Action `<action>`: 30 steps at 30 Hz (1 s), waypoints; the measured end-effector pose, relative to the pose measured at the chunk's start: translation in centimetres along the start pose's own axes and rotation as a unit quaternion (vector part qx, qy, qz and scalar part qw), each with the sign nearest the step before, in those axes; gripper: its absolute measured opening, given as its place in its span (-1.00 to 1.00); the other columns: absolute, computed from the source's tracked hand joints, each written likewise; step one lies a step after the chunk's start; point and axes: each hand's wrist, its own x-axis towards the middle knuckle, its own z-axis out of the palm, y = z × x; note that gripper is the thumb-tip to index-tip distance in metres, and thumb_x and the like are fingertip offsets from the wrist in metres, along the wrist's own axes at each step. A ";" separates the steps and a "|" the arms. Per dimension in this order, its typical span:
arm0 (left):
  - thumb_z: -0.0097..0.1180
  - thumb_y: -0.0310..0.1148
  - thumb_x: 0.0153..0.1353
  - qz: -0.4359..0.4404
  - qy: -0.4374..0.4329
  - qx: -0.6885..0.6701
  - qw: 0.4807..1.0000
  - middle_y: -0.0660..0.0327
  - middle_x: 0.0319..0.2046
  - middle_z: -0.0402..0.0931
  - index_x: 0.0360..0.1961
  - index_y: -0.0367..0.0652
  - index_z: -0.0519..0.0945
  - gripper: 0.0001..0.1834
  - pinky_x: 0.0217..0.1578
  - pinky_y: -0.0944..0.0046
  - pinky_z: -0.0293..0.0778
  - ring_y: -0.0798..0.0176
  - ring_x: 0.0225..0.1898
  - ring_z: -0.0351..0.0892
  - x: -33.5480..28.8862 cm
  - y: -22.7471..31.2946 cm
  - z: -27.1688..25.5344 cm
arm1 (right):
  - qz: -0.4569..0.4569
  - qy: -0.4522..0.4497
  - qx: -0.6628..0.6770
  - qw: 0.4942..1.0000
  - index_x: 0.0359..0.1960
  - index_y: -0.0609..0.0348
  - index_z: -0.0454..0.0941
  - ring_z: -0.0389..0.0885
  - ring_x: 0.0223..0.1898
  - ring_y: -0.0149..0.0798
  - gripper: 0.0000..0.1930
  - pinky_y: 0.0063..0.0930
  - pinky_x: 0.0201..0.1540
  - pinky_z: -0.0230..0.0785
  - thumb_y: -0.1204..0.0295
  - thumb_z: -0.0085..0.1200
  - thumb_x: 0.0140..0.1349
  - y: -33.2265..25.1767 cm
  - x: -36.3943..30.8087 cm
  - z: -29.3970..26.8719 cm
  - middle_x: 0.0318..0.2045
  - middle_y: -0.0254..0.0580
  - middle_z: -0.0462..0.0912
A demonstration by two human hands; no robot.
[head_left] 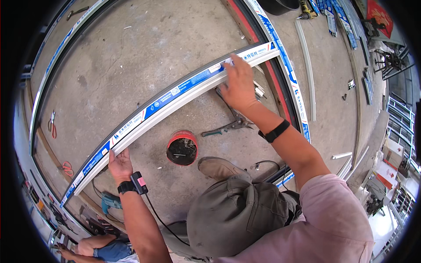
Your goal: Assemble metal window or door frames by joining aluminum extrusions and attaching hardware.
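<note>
A long crossbar (160,103) in blue-and-white protective film spans the window frame (291,79) lying on the floor. Along its near edge runs a white strip (175,105). My right hand (239,85) grips the bar and strip near their right end, fingers over the top and thumb on the near side. Lower left, my left hand (120,164) holds the strip from beneath, palm turned up; some of its fingertips are hidden behind it.
Below the bar stand a red bucket (182,149) of dark bits and a green-handled clamp (221,130). Red-handled pliers (53,125), orange-handled scissors (67,168) and a teal power tool (110,202) lie left. A drill (308,9) lies top right. Another person (98,247) sits lower left.
</note>
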 end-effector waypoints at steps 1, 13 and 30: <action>-0.11 -0.30 0.46 0.001 0.001 0.000 1.000 -0.10 0.23 0.39 0.22 -0.39 0.33 -0.57 0.36 -0.11 0.28 -0.07 0.31 0.35 -0.1 0.0 0.2 | 0.081 0.048 -0.043 0.995 0.10 0.25 0.41 0.41 0.18 0.01 -0.43 -0.14 0.25 0.27 0.49 0.24 -0.02 0.9 -0.3 -0.2 0.22 0.10 0.33; -0.10 -0.27 0.47 -0.005 -0.025 0.010 1.000 -0.07 0.25 0.37 0.24 -0.39 0.31 -0.54 0.37 -0.07 0.28 -0.05 0.31 0.35 0.9 -0.8 -0.3 | 0.602 0.043 0.524 0.601 0.00 0.33 0.41 0.63 -0.31 -0.22 -0.71 -0.29 -0.31 0.50 0.32 -0.08 0.44 8.4 1.2 1.1 -0.20 -0.05 0.63; -0.12 -0.24 0.49 0.011 -0.051 0.034 0.998 0.00 0.27 0.37 0.27 -0.34 0.30 -0.54 0.38 0.07 0.27 0.09 0.32 0.35 0.4 -1.0 -0.1 | 0.585 0.084 0.616 0.521 0.24 0.46 0.22 0.51 0.14 0.23 -0.56 0.12 0.18 0.43 0.30 -0.37 0.55 7.5 2.5 0.2 0.13 0.26 0.47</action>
